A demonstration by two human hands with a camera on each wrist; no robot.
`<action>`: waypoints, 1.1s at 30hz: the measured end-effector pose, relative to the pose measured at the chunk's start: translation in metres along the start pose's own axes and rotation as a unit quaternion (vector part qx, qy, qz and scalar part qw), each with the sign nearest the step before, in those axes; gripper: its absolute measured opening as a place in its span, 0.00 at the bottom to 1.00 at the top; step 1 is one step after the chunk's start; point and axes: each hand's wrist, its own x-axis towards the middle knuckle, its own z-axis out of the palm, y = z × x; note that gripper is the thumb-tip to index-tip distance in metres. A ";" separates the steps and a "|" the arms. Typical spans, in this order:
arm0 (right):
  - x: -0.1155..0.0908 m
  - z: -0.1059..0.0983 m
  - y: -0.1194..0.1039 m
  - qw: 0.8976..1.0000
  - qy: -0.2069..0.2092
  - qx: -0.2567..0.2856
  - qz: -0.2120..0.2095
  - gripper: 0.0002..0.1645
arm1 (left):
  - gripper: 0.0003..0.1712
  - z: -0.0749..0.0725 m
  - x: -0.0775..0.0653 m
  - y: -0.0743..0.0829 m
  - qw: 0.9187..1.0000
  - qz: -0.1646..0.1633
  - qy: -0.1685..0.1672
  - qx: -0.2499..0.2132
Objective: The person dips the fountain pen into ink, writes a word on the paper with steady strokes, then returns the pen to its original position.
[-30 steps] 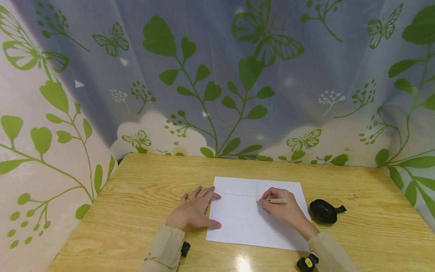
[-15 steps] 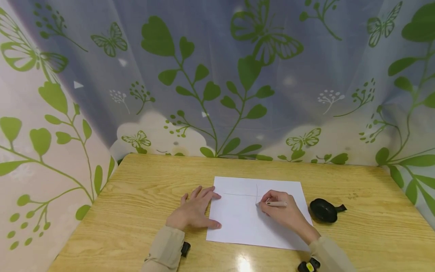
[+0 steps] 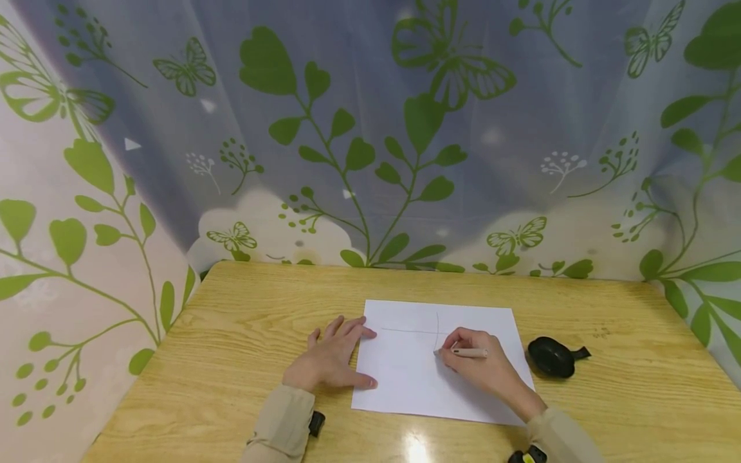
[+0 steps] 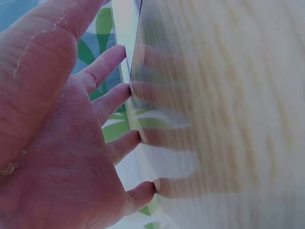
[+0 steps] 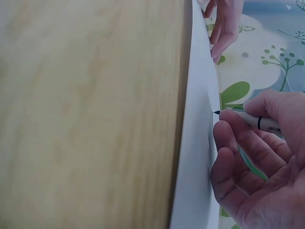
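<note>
A white sheet of paper (image 3: 399, 379) lies on the wooden table, bearing a thin horizontal line crossed by a vertical one. My right hand (image 3: 483, 363) pinches a light-coloured pen (image 3: 471, 352) between thumb and fingers. Its dark tip (image 5: 216, 112) meets the paper at the lower end of the vertical line. My left hand (image 3: 330, 360) rests spread at the paper's left edge, thumb and index finger on the sheet. The left wrist view shows the other fingertips (image 4: 147, 191) touching the tabletop.
A small black pan-shaped dish (image 3: 552, 357) with a short handle stands just right of the paper. Behind the wooden table (image 3: 260, 289) hangs a curtain (image 3: 370, 193) with green leaves and butterflies. Light glares off the table near its front.
My right hand has moved slightly down toward me with the pen, and the vertical line has grown longer below the horizontal one. The left hand has stayed in place.
</note>
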 end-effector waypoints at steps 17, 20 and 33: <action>-0.009 0.005 -0.003 1.000 -0.012 0.005 -0.005 0.05 | 0.46 -0.001 0.000 0.000 1.000 0.002 -0.003 -0.001; -0.011 0.006 -0.003 1.000 -0.016 0.009 -0.009 0.05 | 0.46 -0.001 0.000 0.000 1.000 0.003 -0.002 -0.003; -0.017 0.009 -0.005 0.999 -0.028 0.009 -0.030 0.07 | 0.45 -0.001 -0.001 0.000 1.000 0.007 0.000 -0.010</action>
